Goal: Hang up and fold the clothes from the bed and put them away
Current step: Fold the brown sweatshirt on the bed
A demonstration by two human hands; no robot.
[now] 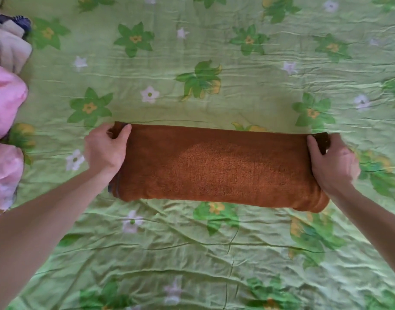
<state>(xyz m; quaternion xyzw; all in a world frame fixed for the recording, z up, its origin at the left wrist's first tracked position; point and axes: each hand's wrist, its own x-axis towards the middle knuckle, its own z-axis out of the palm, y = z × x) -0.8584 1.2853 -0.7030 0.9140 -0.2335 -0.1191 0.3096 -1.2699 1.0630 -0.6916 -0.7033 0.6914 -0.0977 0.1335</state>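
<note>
1. Towel point(221, 166), rust-brown and folded into a long band, lies crosswise on the bed near the middle of the view.
2. Left hand point(106, 148) grips the towel's left end, thumb on top at the far corner, fingers curled round the edge.
3. Right hand point(333, 162) grips the right end the same way, thumb over the top, with a dark fold of the cloth pinched at the far corner.
4. Bedsheet point(214, 253), light green with printed green and white flowers, is creased all over beneath the towel.
5. Pink clothes point(4, 108) lie piled at the left edge, well apart from the towel.
6. Beyond them sits a cream and dark garment point(10, 43) in the far left corner.
</note>
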